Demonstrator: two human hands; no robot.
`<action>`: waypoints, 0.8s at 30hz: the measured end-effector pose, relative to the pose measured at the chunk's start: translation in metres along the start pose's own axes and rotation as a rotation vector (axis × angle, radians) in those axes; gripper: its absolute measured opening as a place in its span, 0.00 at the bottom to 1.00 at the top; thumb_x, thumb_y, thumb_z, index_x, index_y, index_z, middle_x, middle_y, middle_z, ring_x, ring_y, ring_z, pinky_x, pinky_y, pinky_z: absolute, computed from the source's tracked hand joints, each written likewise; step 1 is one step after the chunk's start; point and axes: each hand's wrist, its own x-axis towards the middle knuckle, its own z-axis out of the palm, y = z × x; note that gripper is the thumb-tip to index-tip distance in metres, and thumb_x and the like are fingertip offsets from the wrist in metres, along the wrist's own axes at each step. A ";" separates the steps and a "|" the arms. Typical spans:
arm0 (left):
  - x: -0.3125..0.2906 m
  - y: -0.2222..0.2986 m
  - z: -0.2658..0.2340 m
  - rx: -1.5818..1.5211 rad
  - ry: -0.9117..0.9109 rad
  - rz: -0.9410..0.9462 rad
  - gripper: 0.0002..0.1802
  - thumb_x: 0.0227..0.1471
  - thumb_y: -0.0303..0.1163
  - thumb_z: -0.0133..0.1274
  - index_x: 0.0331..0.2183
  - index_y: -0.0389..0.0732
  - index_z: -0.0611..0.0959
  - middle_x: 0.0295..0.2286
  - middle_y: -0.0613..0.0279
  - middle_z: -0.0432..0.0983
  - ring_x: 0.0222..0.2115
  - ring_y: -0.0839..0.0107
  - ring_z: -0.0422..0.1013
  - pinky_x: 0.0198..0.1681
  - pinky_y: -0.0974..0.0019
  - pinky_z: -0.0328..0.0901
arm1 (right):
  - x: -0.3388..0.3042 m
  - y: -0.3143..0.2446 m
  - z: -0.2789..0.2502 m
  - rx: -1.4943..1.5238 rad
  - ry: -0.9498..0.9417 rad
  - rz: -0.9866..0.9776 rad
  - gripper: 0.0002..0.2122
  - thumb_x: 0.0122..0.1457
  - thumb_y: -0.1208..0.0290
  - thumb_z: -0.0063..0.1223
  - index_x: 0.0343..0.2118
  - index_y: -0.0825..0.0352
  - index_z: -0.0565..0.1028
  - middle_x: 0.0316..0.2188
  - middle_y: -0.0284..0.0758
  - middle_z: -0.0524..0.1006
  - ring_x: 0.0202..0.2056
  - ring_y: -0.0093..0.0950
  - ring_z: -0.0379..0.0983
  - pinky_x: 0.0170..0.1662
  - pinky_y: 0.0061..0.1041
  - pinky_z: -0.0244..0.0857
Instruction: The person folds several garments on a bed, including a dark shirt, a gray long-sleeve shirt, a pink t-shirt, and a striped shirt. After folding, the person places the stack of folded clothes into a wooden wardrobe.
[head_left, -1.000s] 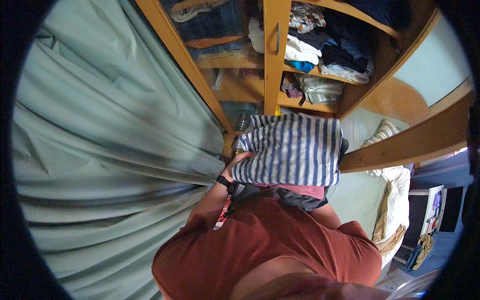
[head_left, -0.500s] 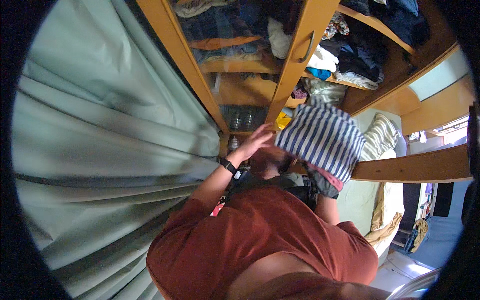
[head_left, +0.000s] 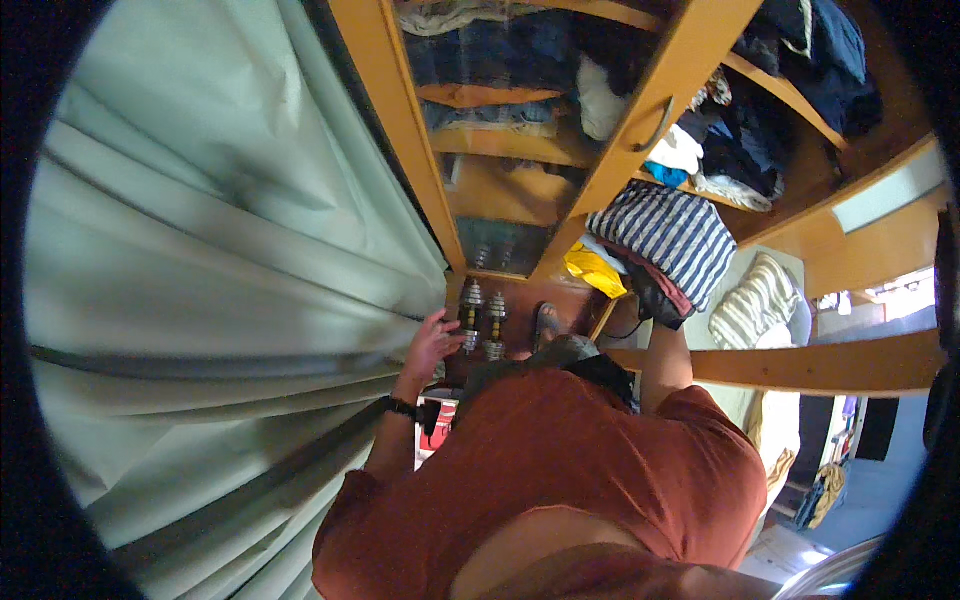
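Note:
A folded stack of clothes rests on my right hand, which it hides; only my right forearm [head_left: 666, 368] shows below it. On top lies a navy-and-white striped garment [head_left: 665, 238], with a maroon garment [head_left: 660, 281] and dark cloth beneath it. The stack is at the open side of the wardrobe, under a shelf. My left hand [head_left: 434, 342] is empty, its fingers apart, near the green curtain and above the floor. A black band circles that wrist.
The wardrobe's glass door [head_left: 515, 135] stands ahead, and shelves of dark clothes [head_left: 740, 150] are at the upper right. A yellow cloth [head_left: 592, 270] lies by the door's edge. Dumbbells [head_left: 471, 312] stand on the floor. The green curtain [head_left: 230, 260] fills the left; a striped pillow [head_left: 757, 305] lies right.
The clothes stack has moved up and away from me, toward the wardrobe shelf, uncovering the yellow cloth. My left hand has dropped back toward me and left, away from the stack.

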 end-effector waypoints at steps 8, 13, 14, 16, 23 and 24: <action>-0.077 -0.037 -0.001 -0.094 0.197 0.018 0.41 0.64 0.51 0.56 0.70 0.49 0.60 0.60 0.50 0.72 0.52 0.54 0.77 0.59 0.50 0.67 | 0.135 -0.047 0.010 -0.153 -0.069 0.079 0.28 0.65 0.61 0.53 0.64 0.71 0.69 0.58 0.44 0.77 0.55 0.38 0.77 0.62 0.38 0.69; -0.070 -0.044 0.041 -0.125 0.299 -0.003 0.42 0.62 0.50 0.58 0.69 0.49 0.62 0.60 0.50 0.71 0.52 0.57 0.77 0.60 0.52 0.66 | 0.224 -0.059 0.033 -0.268 -0.144 0.150 0.28 0.65 0.60 0.53 0.64 0.70 0.69 0.58 0.44 0.77 0.55 0.38 0.77 0.61 0.38 0.69; -0.068 -0.043 0.050 -0.125 0.253 0.051 0.40 0.63 0.49 0.57 0.69 0.48 0.63 0.60 0.51 0.71 0.52 0.58 0.77 0.59 0.54 0.67 | 0.238 -0.058 0.039 -0.284 -0.158 0.165 0.28 0.65 0.60 0.53 0.64 0.70 0.69 0.58 0.44 0.77 0.55 0.38 0.77 0.61 0.38 0.69; -0.065 -0.042 0.067 -0.146 0.280 0.075 0.38 0.64 0.48 0.56 0.69 0.47 0.63 0.60 0.51 0.72 0.52 0.59 0.77 0.58 0.55 0.68 | 0.262 -0.058 0.051 -0.323 -0.190 0.193 0.27 0.65 0.60 0.53 0.64 0.70 0.69 0.58 0.44 0.77 0.55 0.38 0.77 0.61 0.38 0.69; -0.066 -0.076 0.100 -0.179 0.453 0.133 0.34 0.66 0.41 0.55 0.68 0.43 0.65 0.58 0.51 0.73 0.52 0.59 0.77 0.59 0.55 0.68 | 0.338 -0.036 0.088 -0.451 -0.287 0.256 0.27 0.66 0.59 0.52 0.64 0.70 0.70 0.58 0.44 0.77 0.55 0.38 0.77 0.61 0.39 0.69; -0.070 -0.082 0.102 -0.179 0.461 0.099 0.34 0.67 0.40 0.54 0.68 0.43 0.65 0.58 0.51 0.73 0.51 0.58 0.77 0.59 0.55 0.69 | 0.344 -0.032 0.091 -0.463 -0.294 0.263 0.27 0.66 0.59 0.52 0.64 0.70 0.70 0.58 0.44 0.77 0.55 0.38 0.77 0.61 0.39 0.69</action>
